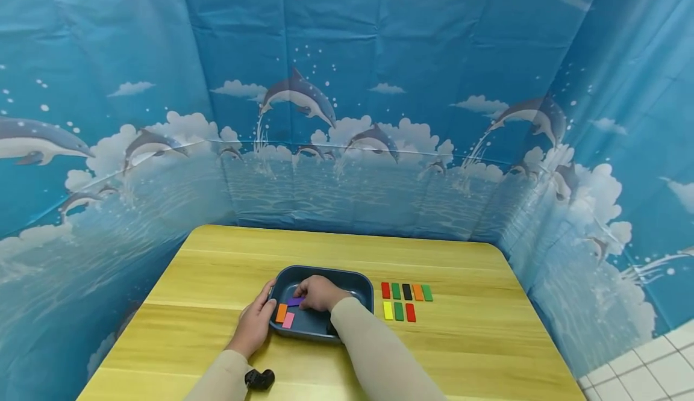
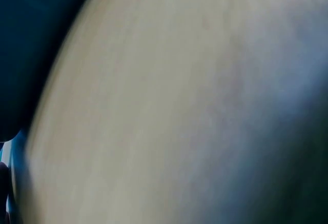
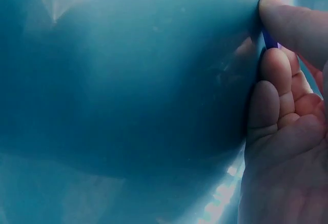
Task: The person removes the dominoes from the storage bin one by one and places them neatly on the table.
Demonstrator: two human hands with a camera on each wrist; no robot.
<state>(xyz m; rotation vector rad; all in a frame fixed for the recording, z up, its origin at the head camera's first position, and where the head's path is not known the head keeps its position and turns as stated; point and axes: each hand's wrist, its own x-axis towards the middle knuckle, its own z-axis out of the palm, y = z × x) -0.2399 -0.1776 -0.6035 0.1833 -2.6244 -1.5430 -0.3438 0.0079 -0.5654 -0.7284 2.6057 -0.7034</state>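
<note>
A dark blue rectangular tray (image 1: 347, 274) stands on the table. My left hand (image 1: 255, 323) holds its left side, fingers and thumb at the rim. Inside the tray, my right hand (image 1: 320, 294) pinches a purple tile (image 1: 295, 301) low over the tray floor. The right wrist view shows the purple tile (image 3: 270, 40) at the thumb and fingertips of the right hand (image 3: 292, 101). Left of and below it, an orange tile (image 1: 281, 312) and a pink tile (image 1: 288, 320) lie in the tray. The right forearm hides part of the tray's front right.
Right of the tray, several coloured tiles lie in two rows, among them a black tile (image 1: 406, 292) and a yellow tile (image 1: 387, 310). All stand on a yellow wooden table (image 1: 477, 329). A dolphin-printed curtain (image 1: 347, 196) surrounds its back and sides.
</note>
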